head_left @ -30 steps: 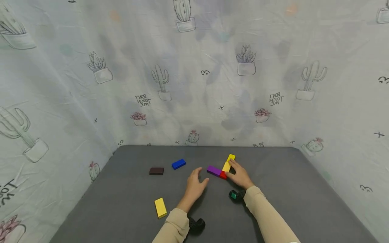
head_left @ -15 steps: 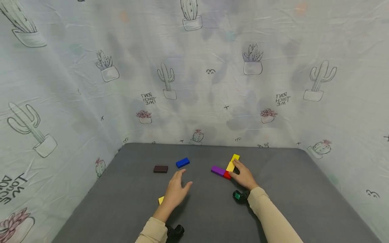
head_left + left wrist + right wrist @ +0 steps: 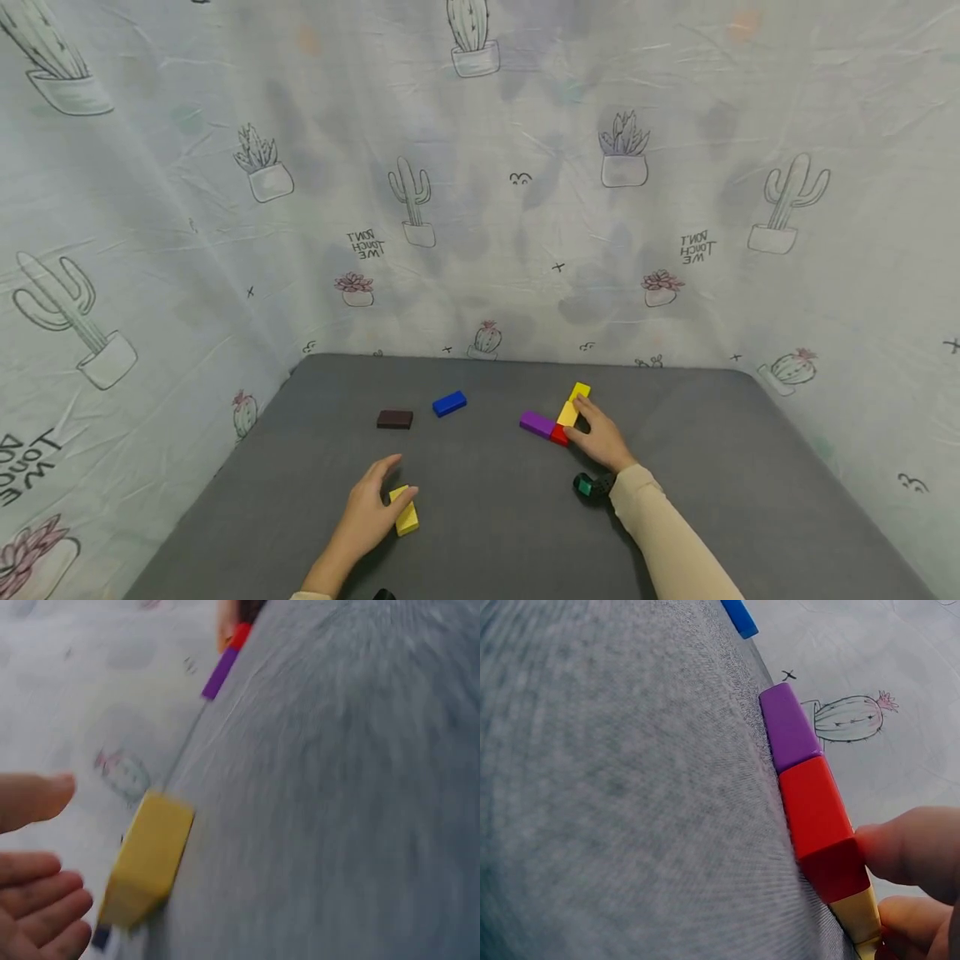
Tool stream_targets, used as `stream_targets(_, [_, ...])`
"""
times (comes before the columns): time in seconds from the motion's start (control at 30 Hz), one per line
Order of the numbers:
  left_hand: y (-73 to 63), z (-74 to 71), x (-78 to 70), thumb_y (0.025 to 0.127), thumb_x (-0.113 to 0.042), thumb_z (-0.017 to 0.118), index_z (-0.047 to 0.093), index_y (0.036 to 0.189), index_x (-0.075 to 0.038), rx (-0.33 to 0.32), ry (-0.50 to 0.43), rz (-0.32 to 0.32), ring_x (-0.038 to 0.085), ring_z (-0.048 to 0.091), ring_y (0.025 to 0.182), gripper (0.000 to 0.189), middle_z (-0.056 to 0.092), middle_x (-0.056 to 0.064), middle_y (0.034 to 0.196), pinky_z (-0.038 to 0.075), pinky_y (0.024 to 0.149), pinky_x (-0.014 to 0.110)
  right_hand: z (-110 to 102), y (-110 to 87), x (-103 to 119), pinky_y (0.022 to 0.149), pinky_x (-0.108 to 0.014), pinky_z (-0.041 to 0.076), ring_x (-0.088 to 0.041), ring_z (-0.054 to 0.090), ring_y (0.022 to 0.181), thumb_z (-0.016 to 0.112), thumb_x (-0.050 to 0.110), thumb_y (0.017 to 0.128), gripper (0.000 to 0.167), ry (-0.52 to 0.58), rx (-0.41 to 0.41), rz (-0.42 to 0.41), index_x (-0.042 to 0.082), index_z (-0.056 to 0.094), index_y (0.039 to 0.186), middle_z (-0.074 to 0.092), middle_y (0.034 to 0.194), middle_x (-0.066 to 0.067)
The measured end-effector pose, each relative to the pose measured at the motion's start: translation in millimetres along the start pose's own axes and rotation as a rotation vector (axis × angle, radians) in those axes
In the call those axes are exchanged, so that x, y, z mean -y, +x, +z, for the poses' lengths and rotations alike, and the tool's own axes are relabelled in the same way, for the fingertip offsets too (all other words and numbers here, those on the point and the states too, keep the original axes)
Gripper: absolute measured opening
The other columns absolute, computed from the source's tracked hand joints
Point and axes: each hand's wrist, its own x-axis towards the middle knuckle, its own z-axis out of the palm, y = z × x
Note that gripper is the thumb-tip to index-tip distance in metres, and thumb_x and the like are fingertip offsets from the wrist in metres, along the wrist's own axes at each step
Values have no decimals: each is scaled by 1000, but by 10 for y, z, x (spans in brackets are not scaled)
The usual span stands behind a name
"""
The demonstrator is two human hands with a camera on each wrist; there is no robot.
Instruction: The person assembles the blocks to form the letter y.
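The left hand is loose, holding nothing, close to a yellow block on the gray tabletop. The right hand touches a red block, its fingers by two more yellow blocks; I can't tell if it pinches any. A purple block touches the red one. Blue and brown blocks lie farther left.

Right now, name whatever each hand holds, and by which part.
Left hand: nothing; it is open near the lone yellow block. Right hand: fingertips touch the red block and the yellow block against it; whether they grip cannot be told.
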Motion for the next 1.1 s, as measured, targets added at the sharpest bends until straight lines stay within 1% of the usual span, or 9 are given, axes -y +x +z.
stream_targets(0.1, [-70,-58,121,85,-34,70,50,134,-2,34,-20,-21,34,51,123,61,55,14,131,42,102,49,20,-17,9,111,-60,22,-42,24,140,57,36,93,70,0,-5,-3,-1,31,147,24,154,-21])
stream_targets(0.13, [-73,-66,144,85,-37,70,51,133,-3,43,-18,-20,34,51,123,62,55,13,131,41,102,48,13,-16,9,111,-60,22,-42,24,140,57,37,93,70,-4,-7,-6,-1,31,147,24,154,-21])
stream_targets(0.27, [-95,-81,200,83,-43,70,52,133,-4,98,7,-8,35,50,124,66,55,13,131,40,102,51,-6,-28,13,111,-60,22,-42,24,140,57,36,93,71,-22,0,-12,-1,31,147,24,153,-22])
stream_targets(0.37, [-113,-83,226,81,-43,71,51,133,-4,130,20,3,37,48,125,68,53,14,133,39,102,54,0,-35,12,111,-60,22,-43,24,140,57,37,93,71,-22,6,-10,-1,31,147,24,153,-22])
stream_targets(0.5, [-120,-83,253,78,-45,74,53,133,-6,146,29,29,38,47,127,71,51,14,136,39,101,56,8,-31,16,111,-60,22,-43,24,140,57,37,93,71,-14,3,-9,0,31,147,24,153,-22])
stream_targets(0.63, [-114,-73,275,76,-48,74,54,131,-8,156,26,43,36,47,127,71,51,12,136,39,101,56,10,-22,14,111,-60,22,-42,24,140,56,37,92,70,-12,-2,-13,0,31,147,25,153,-22])
stream_targets(0.93, [-130,-75,292,77,-47,74,57,128,-11,183,3,42,38,46,127,65,51,11,137,39,100,58,14,-30,5,111,-60,22,-42,24,140,56,36,93,70,-5,12,-6,0,30,147,24,154,-21])
stream_targets(1.1, [-119,-91,291,77,-46,74,56,130,-10,185,2,57,38,47,126,66,52,14,136,39,101,57,5,-12,1,111,-60,22,-42,23,140,55,39,93,71,-10,13,-10,1,29,148,23,154,-21])
